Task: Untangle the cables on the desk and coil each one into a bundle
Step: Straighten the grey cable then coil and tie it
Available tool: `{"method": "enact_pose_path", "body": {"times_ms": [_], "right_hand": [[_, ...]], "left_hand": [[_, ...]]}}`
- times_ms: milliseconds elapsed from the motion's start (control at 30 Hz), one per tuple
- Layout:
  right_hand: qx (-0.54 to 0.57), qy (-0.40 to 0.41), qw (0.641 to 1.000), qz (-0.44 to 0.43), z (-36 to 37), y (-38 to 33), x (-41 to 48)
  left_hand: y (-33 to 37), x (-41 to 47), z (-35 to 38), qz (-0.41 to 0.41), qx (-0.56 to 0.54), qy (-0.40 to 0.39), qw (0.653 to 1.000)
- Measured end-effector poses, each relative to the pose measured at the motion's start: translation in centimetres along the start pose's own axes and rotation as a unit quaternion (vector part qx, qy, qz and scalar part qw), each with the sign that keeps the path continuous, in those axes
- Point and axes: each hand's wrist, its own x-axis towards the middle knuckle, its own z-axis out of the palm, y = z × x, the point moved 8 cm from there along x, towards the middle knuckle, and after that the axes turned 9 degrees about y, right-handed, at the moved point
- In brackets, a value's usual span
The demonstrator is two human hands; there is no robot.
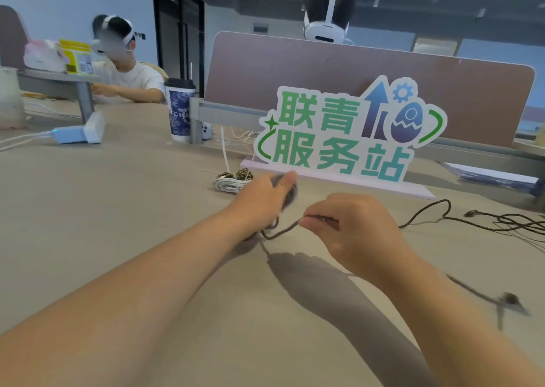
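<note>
My left hand grips a small coil of dark cable at the desk's middle, thumb on top. My right hand pinches the same dark cable just to the right. That cable runs on behind my right hand, loops up and joins a loose tangle of dark cables at the right edge. A blurred dark cable end hangs near my right forearm. Beyond my left hand lie a coiled white cable and a coiled green-patterned cable.
A standing sign with green characters is right behind the hands, before a brown divider. A lidded cup stands back left, a white power strip further left. Two people wearing headsets sit beyond the desk.
</note>
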Motion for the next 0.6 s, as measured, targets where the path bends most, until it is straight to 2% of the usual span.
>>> {"method": "enact_pose_path", "body": {"times_ms": [67, 100, 133, 200, 233, 267, 333, 400, 500, 600], "right_hand": [[-0.002, 0.068, 0.998, 0.006, -1.1, 0.2, 0.2], [-0.004, 0.097, 0.995, 0.031, -1.7, 0.8, 0.3], [-0.003, 0.122, 0.991, 0.059, -2.3, 1.5, 0.3], [0.005, 0.150, 0.982, 0.111, -3.1, 2.7, 0.1], [0.006, 0.146, 0.980, 0.137, -3.2, 3.2, 0.1], [0.011, 0.129, 0.978, 0.163, -2.9, 3.8, 0.0], [0.045, 0.077, 0.971, 0.222, -1.7, 5.1, -0.4], [0.086, 0.045, 0.959, 0.266, -0.9, 6.0, -0.7], [0.068, 0.043, 0.954, 0.290, -1.1, 6.7, -0.9], [0.054, 0.010, 0.949, 0.310, -0.2, 6.8, -1.3]], "left_hand": [[1.3, -1.6, 2.0, 0.030, 0.005, -0.077, 0.997], [1.9, -2.6, 2.9, 0.016, -0.031, -0.115, 0.993], [2.1, -3.4, 3.8, -0.032, -0.090, -0.158, 0.983], [2.2, -5.3, 5.6, -0.155, -0.214, -0.277, 0.924], [2.6, -6.3, 6.2, -0.176, -0.242, -0.341, 0.891], [3.0, -7.1, 6.5, -0.165, -0.238, -0.394, 0.872], [3.7, -8.1, 6.7, -0.112, -0.206, -0.453, 0.860], [3.9, -7.6, 6.2, -0.079, -0.189, -0.426, 0.881], [2.9, -4.4, 4.4, -0.095, -0.216, -0.261, 0.936], [1.6, -2.3, 2.3, -0.121, -0.227, -0.112, 0.960]]}}
